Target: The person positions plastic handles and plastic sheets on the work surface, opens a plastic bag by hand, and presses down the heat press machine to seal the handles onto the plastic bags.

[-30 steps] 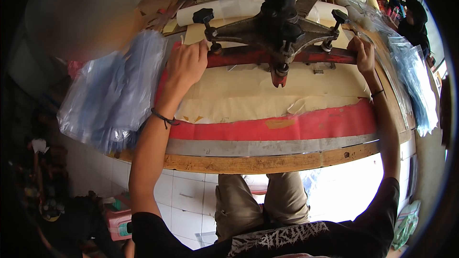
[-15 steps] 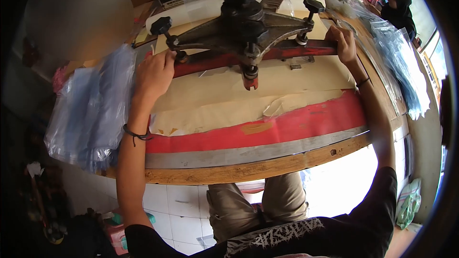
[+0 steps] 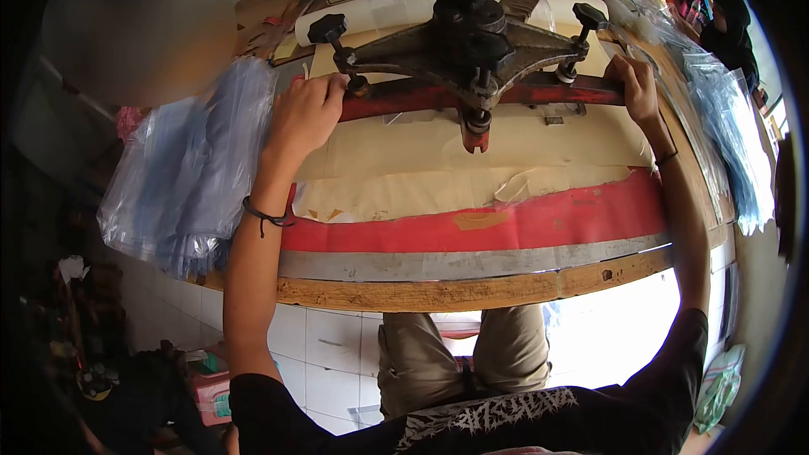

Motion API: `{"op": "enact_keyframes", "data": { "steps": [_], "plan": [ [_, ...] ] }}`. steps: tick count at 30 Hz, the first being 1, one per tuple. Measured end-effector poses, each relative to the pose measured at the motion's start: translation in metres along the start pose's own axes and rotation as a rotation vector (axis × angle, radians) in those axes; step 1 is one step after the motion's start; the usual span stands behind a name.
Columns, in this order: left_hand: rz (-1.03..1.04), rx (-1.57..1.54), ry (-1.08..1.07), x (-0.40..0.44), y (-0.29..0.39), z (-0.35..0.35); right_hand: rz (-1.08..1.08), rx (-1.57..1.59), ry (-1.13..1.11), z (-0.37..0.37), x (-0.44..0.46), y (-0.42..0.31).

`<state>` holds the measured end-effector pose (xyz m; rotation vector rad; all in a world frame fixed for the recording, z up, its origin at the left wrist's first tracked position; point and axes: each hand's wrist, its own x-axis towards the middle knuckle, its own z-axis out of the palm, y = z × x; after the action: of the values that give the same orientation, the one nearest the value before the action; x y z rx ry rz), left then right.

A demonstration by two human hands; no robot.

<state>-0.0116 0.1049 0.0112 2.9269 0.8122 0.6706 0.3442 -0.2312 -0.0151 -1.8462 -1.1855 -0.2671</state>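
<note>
My left hand (image 3: 310, 118) is closed over the left end of a long red metal bar (image 3: 404, 98), its fingertips partly hidden behind the bar. At the opposite end of the bar, my right hand (image 3: 638, 90) grips it with the fingers curled over the top. The bar sits beneath a dark metal press head (image 3: 447, 59) with black screw knobs (image 3: 327, 29). Below lies a tan sheet (image 3: 404, 190) with a ragged edge, covering part of a red sheet (image 3: 581, 215) on the worktable.
A stack of clear plastic sleeves (image 3: 190, 160) lies at the left, and more sleeves (image 3: 729, 131) hang over the right side. A grey metal strip (image 3: 404, 265) and wooden edge (image 3: 438, 291) form the table's front. Another person (image 3: 726, 25) is at the far right.
The view has shifted, so the bench and press appear further right in the picture. Both hands remain on the red bar, which keeps its place under the press head.
</note>
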Motion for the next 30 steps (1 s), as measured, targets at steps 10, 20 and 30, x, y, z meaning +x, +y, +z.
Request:
{"op": "enact_keyframes", "data": {
  "steps": [10,20,30],
  "plan": [
    [-0.07,-0.019,-0.047,-0.001,0.009,-0.012,-0.003,0.045,0.036,0.001,0.002,0.009],
    [0.015,0.017,0.026,-0.001,0.004,0.007,-0.038,-0.095,0.093,-0.002,0.001,-0.004],
    [0.101,-0.037,0.099,-0.002,0.001,0.01,-0.066,-0.064,0.126,-0.002,0.0,0.002]
  ]
}}
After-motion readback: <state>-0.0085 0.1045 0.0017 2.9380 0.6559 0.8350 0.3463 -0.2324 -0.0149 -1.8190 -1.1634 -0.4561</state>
